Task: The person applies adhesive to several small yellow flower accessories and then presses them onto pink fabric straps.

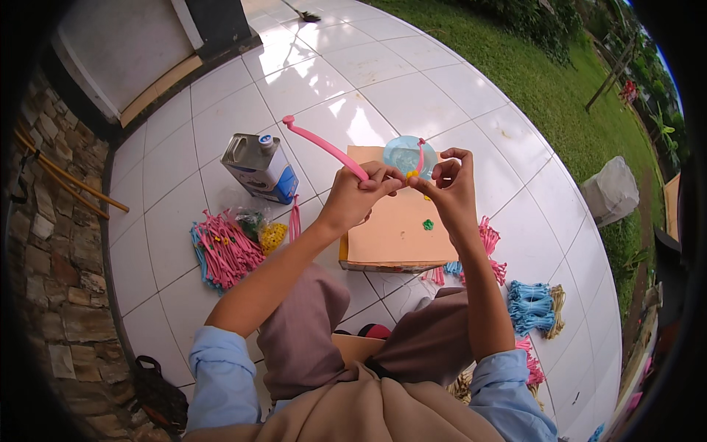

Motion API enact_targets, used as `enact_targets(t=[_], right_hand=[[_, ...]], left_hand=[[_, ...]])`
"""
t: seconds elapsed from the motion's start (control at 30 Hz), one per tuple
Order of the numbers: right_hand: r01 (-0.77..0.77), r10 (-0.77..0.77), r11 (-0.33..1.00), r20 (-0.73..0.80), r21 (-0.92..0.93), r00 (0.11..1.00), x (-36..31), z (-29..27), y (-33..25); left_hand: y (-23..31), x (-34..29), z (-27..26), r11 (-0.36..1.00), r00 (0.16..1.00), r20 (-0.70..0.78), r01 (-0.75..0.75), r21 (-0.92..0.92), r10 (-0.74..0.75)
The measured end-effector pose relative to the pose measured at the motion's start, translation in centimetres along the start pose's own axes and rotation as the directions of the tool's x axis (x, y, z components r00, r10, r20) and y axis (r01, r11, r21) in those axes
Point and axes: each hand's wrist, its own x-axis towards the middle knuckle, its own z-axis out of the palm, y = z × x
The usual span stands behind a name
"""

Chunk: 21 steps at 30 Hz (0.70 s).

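A pink rubber flip-flop strap (pixel 324 144) is stretched between my hands above a box topped with a peach-coloured sheet (pixel 383 239). My left hand (pixel 355 193) is closed round one arm of the strap, whose knobbed end sticks out to the upper left. With thumb and forefinger, my right hand (pixel 451 193) pinches at the strap's middle, beside a small yellow flower-shaped piece (pixel 412 174). The strap's other arm rises toward a light-blue dish (pixel 398 156) behind. On the sheet lies a green flower-shaped piece (pixel 428 225); another yellow bit is partly hidden beneath my right hand.
Left of the box stands a metal can (pixel 259 168), with a bag of yellow pieces (pixel 272 237) and a pile of pink straps (pixel 224 247) nearby. Blue strap bundles (pixel 529 306) lie on the tiles at right. A stone wall (pixel 51 280) borders the left, grass the right.
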Motion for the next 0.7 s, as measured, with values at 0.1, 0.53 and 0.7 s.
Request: enact_targets(t=[0.1,0.53,0.7], right_hand=[[0.196,-0.195,0.962,0.025,-0.189,0.980,0.1,-0.4,-0.5],[0.433,-0.307,0.824,0.354,-0.365,0.883,-0.4,0.3,-1.1],[0.452,-0.355,0.825,0.311,-0.339,0.882,-0.5,0.5,-0.9]], left_hand=[[0.2,-0.1,-0.3,0.999,0.998,0.057,0.024,0.030,-0.026],[0.3,-0.3,-1.2,0.889,0.963,0.091,-0.269,0.370,0.253],[0.7,-0.2,-1.0,0.945,0.989,0.049,-0.148,0.292,0.140]])
